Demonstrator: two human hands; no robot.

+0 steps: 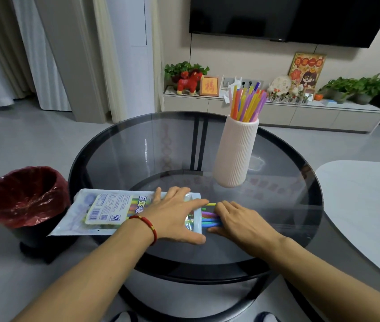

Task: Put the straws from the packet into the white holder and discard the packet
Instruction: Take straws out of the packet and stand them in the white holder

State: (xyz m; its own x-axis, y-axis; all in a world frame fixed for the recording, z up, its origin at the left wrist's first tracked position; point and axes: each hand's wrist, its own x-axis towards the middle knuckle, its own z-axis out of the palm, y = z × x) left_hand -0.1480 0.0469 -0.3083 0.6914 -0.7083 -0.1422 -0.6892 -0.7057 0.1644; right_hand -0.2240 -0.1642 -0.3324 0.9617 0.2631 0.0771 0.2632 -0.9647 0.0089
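A flat straw packet (105, 211) lies on the round glass table (138, 145), its left end overhanging the rim. My left hand (175, 214) presses flat on the packet's open right end. Coloured straws (208, 218) stick out of that opening, and my right hand (237, 220) has its fingers closed around their ends. The white ribbed holder (235, 152) stands upright behind my hands, to the right, with several coloured straws (248, 102) standing in it.
A dark bin with a red liner (21, 196) stands on the floor left of the table, right by the packet's overhanging end. A white table (365, 205) edges in at the right. A TV cabinet with plants and ornaments (277, 110) runs along the far wall.
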